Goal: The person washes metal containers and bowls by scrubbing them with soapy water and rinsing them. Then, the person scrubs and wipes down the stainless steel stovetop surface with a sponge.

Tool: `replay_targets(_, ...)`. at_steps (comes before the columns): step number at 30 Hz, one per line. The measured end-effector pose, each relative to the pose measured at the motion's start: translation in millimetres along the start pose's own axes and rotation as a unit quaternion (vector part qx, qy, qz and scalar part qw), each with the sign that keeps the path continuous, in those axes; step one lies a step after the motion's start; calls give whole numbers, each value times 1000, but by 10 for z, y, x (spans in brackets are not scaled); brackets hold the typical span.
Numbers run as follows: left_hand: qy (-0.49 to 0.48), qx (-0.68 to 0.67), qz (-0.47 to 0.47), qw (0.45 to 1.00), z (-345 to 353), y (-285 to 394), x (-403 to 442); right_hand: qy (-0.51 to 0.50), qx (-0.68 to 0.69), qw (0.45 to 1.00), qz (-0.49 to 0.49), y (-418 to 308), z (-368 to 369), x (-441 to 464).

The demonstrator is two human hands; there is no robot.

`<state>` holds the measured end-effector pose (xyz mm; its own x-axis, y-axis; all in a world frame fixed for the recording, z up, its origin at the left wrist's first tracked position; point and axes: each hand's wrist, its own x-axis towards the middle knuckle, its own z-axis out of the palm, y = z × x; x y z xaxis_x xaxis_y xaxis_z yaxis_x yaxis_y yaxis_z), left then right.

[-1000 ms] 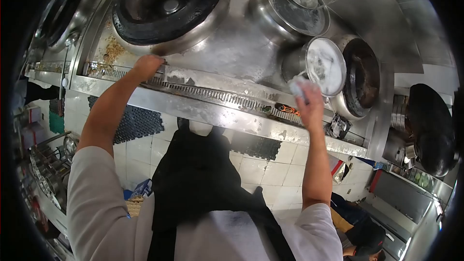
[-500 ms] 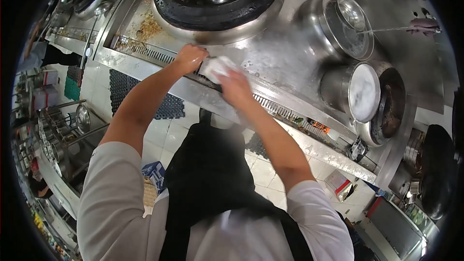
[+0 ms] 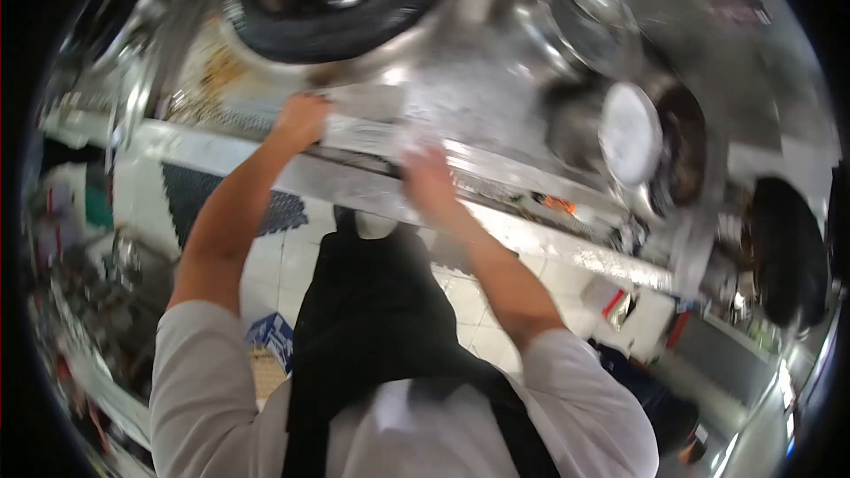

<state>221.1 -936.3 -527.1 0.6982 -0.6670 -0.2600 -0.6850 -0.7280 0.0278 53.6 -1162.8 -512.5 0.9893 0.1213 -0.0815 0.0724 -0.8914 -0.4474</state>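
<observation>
My left hand (image 3: 304, 119) is closed on the end of a flat metal strip (image 3: 361, 134), which lies along the front gutter of the steel cooking range. A dark gap shows just below the strip. My right hand (image 3: 430, 179) is smeared by motion at the strip's right end. A white cloth (image 3: 418, 136) is at its fingers, blurred and partly lost against the bright steel. The wok burner (image 3: 341, 31), with its thick black ring, sits beyond my left hand.
Brown food scraps (image 3: 217, 75) lie left of the burner. At right stand a steel pot (image 3: 575, 26), a white-filled pot (image 3: 630, 134) and a dark wok (image 3: 683, 146). An orange-handled tool (image 3: 556, 204) lies in the gutter. A black mat (image 3: 221, 199) covers some floor tiles.
The whole view has shifted, with the range now farther left and blurred. My hands are farther apart; the metal strip between them shows more, and the cloth shows less.
</observation>
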Motion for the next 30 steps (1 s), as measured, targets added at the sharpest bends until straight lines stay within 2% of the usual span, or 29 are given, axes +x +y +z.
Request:
replay_targets(1, -14, -17, -15, 1000, -89, 23, -53, 39, 13, 998, -37, -122, 300, 171)
replay_targets(2, 54, -16, 12, 998, 110, -82, -70, 35, 80, 996, -18, -339, 310, 302)
replay_targets(4, 70, -2, 26, 997, 170, -156, -54, 146, 29, 984, -93, -414, 54, 283)
replay_targets(7, 106, -29, 48, 993, 141, -212, -49, 57, 9, 997, 60, 286, -60, -181)
replay_targets(8, 109, -39, 53, 992, 130, -198, -74, 180, -37, 982, 51, 635, -63, -441)
replay_targets(9, 96, -39, 49, 993, 85, -169, -99, 130, -115, 974, 148, 921, -215, -714)
replay_targets(10, 84, -37, 43, 995, 32, -151, -100, 59, -120, 953, 273, 1226, -415, -959)
replay_targets(11, 72, -34, 37, 996, -9, -139, -95, 103, -164, 943, 269, 1839, -392, -1290)
replay_targets(12, 80, -35, 47, 995, -38, -137, -83, 220, -197, 923, 245, 2351, -404, -1614)
replay_targets(13, 87, -35, 56, 994, -51, -143, -77, 216, -221, 921, 239, 2619, -714, -1729)
replay_targets(15, 79, -33, 58, 995, -40, -132, -104, 260, -239, 885, 305, 2758, -1160, -1836)
replay_targets(18, 83, -32, 53, 995, -34, -165, -59, 215, -139, 837, 484, 2810, -1291, -1776)
replay_targets(20, 116, -50, 71, 989, 51, -177, -49, 133, -191, 861, 452, 2719, -918, -1693)
replay_targets(22, 100, -34, 36, 994, 116, -160, -36, 304, -210, 890, 267, 2050, -710, -1425)
replay_targets(23, 89, -20, 17, 996, 118, -199, -48, 257, -194, 900, 292, 1941, -616, -1390)
replay_targets(25, 110, -21, 46, 993, 142, -247, -61, 244, -256, 916, 191, 2042, -843, -1488)
replay_targets(26, 119, -24, 59, 991, 161, -247, -61, 182, -158, 891, 384, 2388, -700, -1629)
replay_targets(27, 114, -20, 56, 992, 160, -238, -71, 171, -317, 883, 301, 2958, -629, -1925)
replay_targets(28, 110, -15, 52, 992, 141, -231, -74, 212, -308, 872, 316, 3280, -790, -2059)
replay_targets(29, 106, -12, 49, 993, 122, -220, -73, 272, -232, 845, 397, 3241, -1105, -2031)
replay_targets(30, 102, -15, 46, 994, 113, -205, -72, 263, -178, 823, 470, 3332, -1304, -2014)
